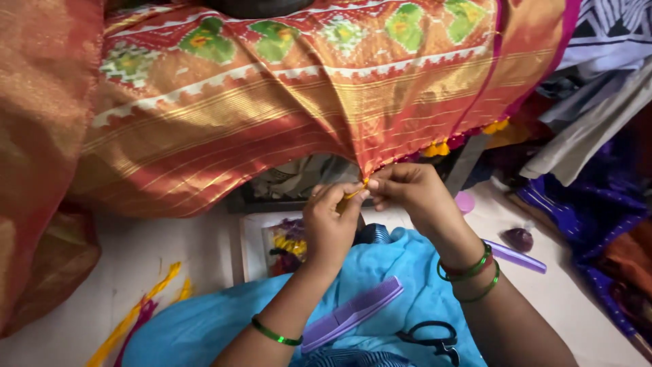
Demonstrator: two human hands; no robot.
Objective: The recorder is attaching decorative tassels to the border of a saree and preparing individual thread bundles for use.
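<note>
A large orange, red and gold woven cloth with green and red motifs hangs across the top of the view. Both hands meet at its lower edge, at the centre. My left hand pinches a short yellow thread tuft at the cloth's hem between thumb and fingers. My right hand grips the hem and the same tuft from the right side. Finished yellow tassels hang along the hem farther right. Green bangles sit on both wrists.
On my blue-clad lap lie a purple comb and black scissors. A second purple comb rests on the white floor at right. A tray with coloured threads stands ahead. Yellow and pink thread strands lie at left. Piled fabrics fill the right.
</note>
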